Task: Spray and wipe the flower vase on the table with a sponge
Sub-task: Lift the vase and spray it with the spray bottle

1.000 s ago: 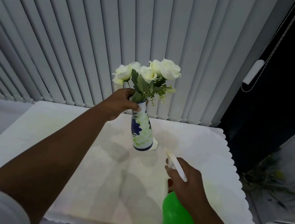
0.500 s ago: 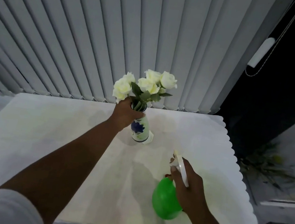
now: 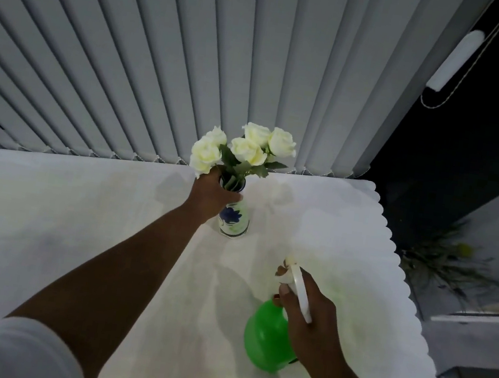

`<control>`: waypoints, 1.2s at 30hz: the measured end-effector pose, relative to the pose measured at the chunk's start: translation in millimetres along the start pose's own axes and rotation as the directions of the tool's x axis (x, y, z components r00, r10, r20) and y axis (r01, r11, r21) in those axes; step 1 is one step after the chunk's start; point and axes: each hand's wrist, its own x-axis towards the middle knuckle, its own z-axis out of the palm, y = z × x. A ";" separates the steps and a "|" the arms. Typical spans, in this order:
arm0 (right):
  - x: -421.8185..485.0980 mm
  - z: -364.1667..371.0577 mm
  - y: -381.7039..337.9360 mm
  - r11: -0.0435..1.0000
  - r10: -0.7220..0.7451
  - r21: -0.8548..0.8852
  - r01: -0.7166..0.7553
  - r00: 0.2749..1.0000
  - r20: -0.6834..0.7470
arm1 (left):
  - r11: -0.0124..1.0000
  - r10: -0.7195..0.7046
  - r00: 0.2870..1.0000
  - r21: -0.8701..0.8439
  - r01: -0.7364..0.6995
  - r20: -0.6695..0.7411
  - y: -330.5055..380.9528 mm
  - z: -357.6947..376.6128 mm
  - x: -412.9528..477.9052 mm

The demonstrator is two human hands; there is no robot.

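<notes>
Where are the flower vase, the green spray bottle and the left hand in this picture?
flower vase (image 3: 235, 220): head view, on its painted body below the hand.
green spray bottle (image 3: 266, 335): head view, on its round green body.
left hand (image 3: 212, 194): head view, on the back of the hand.

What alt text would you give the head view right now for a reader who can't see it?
The left hand grips the neck of a white flower vase of white roses standing on the table, while the right hand holds a green spray bottle nearby. No sponge is visible.
</notes>
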 end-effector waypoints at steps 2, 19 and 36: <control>0.9 0.2 -0.3 1.000 0.009 0.007 -0.009 1.000 -0.002 | 1.000 0.004 1.000 -0.006 -0.004 0.004 -3.6 2.7 0.2; 14.2 49.4 -39.0 0.994 -0.103 -0.024 0.105 0.993 0.062 | 0.993 -0.092 0.972 -0.057 0.107 0.216 -71.5 -29.2 -92.3; 3.6 294.0 -92.7 0.945 -0.205 -0.189 0.268 0.933 0.296 | 0.982 -0.162 0.975 0.074 0.175 -0.152 -215.5 -138.1 -201.4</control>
